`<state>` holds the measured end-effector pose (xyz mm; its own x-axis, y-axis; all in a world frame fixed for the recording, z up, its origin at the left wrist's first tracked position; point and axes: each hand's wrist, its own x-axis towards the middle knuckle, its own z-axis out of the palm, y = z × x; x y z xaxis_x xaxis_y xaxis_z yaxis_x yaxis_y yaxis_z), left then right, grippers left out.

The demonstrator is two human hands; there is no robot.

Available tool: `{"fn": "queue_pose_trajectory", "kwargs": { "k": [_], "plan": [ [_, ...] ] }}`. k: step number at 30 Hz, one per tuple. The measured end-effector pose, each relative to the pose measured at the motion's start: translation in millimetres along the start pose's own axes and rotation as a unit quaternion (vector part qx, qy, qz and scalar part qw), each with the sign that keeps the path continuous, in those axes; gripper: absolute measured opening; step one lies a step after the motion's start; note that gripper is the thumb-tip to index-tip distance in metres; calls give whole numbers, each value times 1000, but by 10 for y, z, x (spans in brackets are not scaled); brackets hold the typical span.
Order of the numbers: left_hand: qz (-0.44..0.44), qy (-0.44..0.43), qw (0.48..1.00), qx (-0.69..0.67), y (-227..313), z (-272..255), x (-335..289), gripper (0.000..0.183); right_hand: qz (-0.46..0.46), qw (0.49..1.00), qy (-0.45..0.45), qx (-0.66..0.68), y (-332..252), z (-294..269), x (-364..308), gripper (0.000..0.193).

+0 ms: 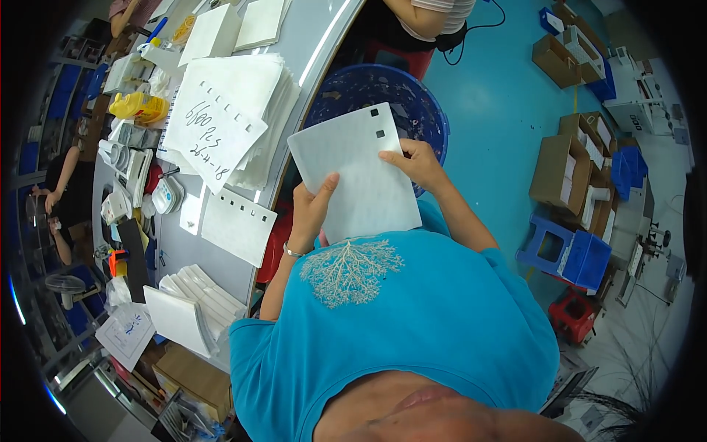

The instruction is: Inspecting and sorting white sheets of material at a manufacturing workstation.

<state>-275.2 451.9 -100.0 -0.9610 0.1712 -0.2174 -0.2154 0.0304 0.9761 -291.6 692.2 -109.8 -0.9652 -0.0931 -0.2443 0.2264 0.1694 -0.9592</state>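
While I hold a white sheet point(357, 180) before my chest point(427, 295), I pinch it from both sides.
My left hand point(313, 206) grips its left edge, my right hand point(418, 163) its right, near dark square holes point(380, 134); a blue tub point(428, 110) stands beyond, a paper stack point(271, 136) left.

Fingers of the left grip point(311, 209) and right grip point(421, 165) are partly hidden behind the white sheet point(359, 177). Beyond both grips, the sheet obscures part of the blue tub point(439, 110); farther out, a person point(427, 18) is cut off by the upper edge.
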Motion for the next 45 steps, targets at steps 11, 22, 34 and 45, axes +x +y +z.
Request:
{"fn": "queue_pose_trajectory", "kwargs": {
  "k": [11, 22, 34, 45],
  "plan": [
    [14, 35, 999, 1, 62, 93, -65, 42, -20, 996, -68, 45, -111, -153, 59, 28],
    [4, 68, 998, -16, 10, 205, -99, 40, 51, 979, -157, 122, -4, -288, -45, 25],
    [24, 85, 996, 18, -21, 164, -193, 37, -13, 996, -74, -47, 68, -67, -140, 27],
    [-10, 74, 997, -32, -84, 71, -184, 40, 40, 989, -138, 35, 160, -118, -114, 33]
  ]
}}
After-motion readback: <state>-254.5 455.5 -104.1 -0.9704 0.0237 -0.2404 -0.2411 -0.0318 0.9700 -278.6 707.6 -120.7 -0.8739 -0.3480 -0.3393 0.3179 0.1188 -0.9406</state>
